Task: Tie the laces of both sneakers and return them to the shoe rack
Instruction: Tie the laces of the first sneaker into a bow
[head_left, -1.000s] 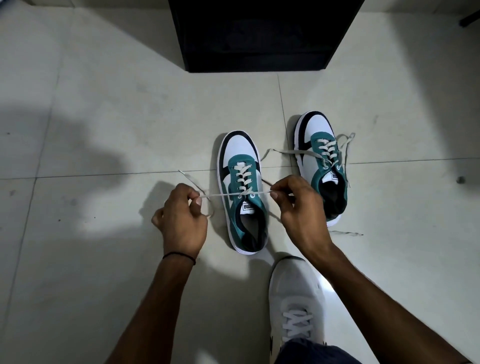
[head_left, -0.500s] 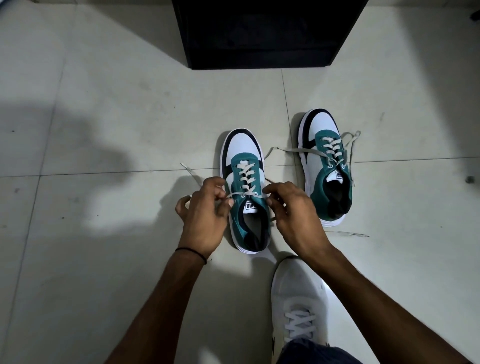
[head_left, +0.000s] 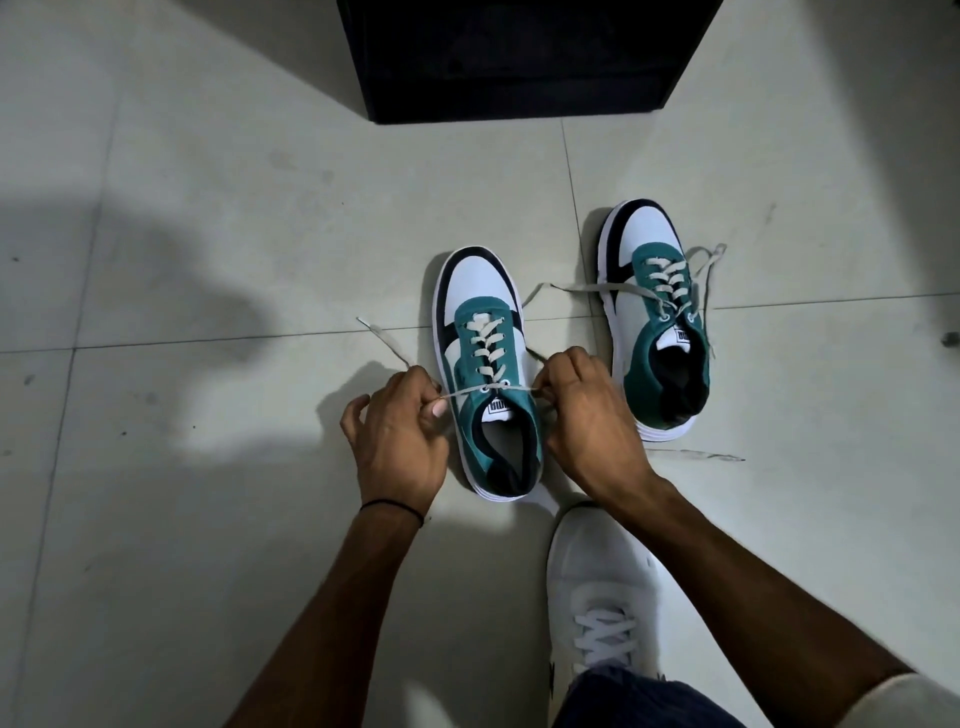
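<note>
Two white, teal and black sneakers stand on the tiled floor, toes pointing away from me. The left sneaker (head_left: 480, 332) is between my hands. My left hand (head_left: 397, 441) pinches its left lace end (head_left: 382, 340), which trails up and left over the floor. My right hand (head_left: 584, 415) pinches the right lace end beside the top eyelets. The lace runs taut between both hands across the tongue. The right sneaker (head_left: 649, 291) sits further right and a little further away, its laces (head_left: 571, 288) lying loose to both sides. The dark shoe rack (head_left: 519, 57) stands at the top.
My own foot in a white shoe (head_left: 602, 587) rests on the floor just behind the left sneaker. A small dark object (head_left: 949, 339) lies at the right edge. Pale floor tiles (head_left: 208, 234) stretch to the left and around the rack.
Both hands have moved inward from a wide pull to close beside the left sneaker's top eyelets, still gripping the lace ends. The view has shifted slightly; the sneakers stayed in place.
</note>
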